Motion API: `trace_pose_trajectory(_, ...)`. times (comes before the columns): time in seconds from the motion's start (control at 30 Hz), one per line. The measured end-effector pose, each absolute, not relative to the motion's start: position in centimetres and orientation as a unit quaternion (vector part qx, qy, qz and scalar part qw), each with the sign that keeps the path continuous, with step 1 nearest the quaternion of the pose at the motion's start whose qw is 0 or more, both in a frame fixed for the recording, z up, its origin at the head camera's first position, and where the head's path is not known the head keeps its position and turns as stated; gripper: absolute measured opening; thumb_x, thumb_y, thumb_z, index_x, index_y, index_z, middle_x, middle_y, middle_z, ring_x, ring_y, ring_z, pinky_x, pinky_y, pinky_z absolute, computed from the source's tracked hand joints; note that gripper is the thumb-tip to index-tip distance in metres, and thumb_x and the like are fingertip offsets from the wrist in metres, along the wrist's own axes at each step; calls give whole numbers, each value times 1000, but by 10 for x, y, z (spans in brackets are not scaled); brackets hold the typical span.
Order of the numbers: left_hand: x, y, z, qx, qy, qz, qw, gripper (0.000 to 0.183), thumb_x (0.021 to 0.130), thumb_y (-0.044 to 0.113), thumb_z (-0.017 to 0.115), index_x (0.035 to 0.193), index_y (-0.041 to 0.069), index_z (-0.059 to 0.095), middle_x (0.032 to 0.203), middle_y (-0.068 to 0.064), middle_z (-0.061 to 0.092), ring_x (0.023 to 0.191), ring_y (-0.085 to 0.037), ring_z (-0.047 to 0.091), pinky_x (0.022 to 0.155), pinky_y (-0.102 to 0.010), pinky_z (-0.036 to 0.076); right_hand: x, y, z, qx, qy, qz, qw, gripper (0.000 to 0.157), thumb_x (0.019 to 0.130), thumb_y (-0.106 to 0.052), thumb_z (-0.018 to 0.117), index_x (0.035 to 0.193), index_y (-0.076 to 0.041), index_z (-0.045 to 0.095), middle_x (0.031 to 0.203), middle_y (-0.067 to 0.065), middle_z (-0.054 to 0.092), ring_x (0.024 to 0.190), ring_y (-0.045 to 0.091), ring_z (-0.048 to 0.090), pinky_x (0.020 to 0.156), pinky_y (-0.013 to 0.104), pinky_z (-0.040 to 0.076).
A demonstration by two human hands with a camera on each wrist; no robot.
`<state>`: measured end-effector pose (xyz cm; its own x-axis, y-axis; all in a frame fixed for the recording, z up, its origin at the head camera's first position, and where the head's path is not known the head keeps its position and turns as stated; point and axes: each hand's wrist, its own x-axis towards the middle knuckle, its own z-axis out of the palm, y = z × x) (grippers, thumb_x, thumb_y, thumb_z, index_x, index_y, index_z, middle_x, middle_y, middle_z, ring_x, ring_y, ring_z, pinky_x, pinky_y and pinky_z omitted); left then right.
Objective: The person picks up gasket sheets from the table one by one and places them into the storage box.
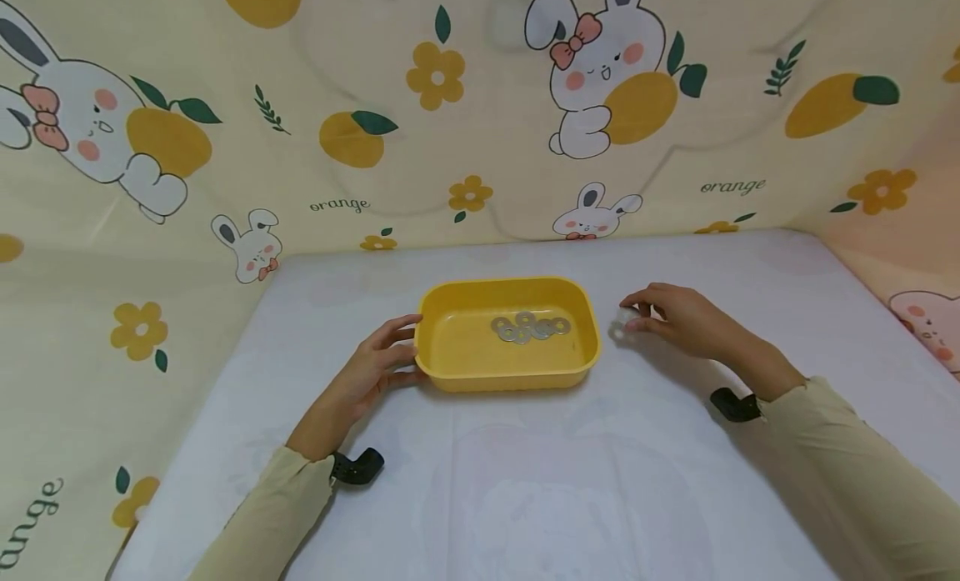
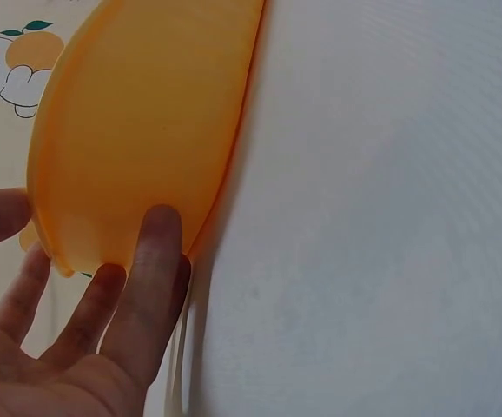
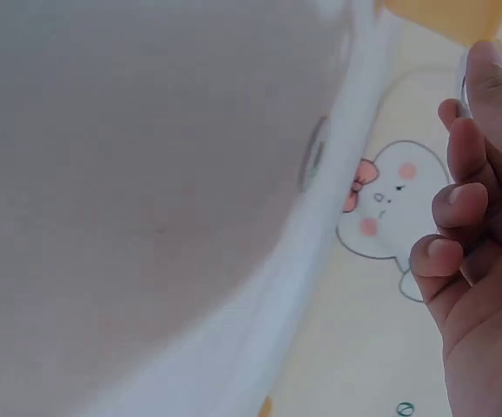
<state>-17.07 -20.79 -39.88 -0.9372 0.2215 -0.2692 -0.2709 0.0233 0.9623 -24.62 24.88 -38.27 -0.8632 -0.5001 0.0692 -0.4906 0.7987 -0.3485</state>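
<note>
A yellow plastic tray stands mid-table in the head view, with several flat metal washers grouped in its right half. My left hand holds the tray's left end, thumb and fingers spread along the wall and up to the rim. The left wrist view shows those fingertips against the yellow side. To the right of the tray, my right hand pinches a washer between thumb and index finger; its thin silver edge shows in the right wrist view. Another washer lies on the table below that hand.
A white cloth covers the table. Behind it and along the sides hangs a cream sheet printed with rabbits, oranges and flowers. Each wrist wears a black camera, the left one close above the cloth.
</note>
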Motion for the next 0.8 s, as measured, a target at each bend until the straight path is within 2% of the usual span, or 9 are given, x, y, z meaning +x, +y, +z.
trace_pose_trajectory(0.4,-170,-208,-398,-21,693,699,175,55,100,10,52,152,17,37,155,-14,35,115,-27,58,96,-39,58,-243,236,-365,-274,939,-207,5,32,93,-25,69,123,-12,67,90,-2,60,80,16,48,64,25,41)
trace_pose_trajectory(0.67,-170,-208,-398,-21,691,700,178,56,100,10,52,153,17,37,155,-13,35,116,-27,58,96,-39,57,-244,228,-359,-283,932,-227,5,36,96,-31,64,127,-12,64,92,-1,58,80,16,47,63,23,41)
trace_pose_trajectory(0.8,-170,-207,-397,-22,692,700,178,56,99,10,52,153,17,37,155,-13,35,114,-25,59,95,-38,58,-243,222,-355,-291,929,-229,6,34,96,-26,65,126,-11,64,92,-1,58,80,16,47,63,23,42)
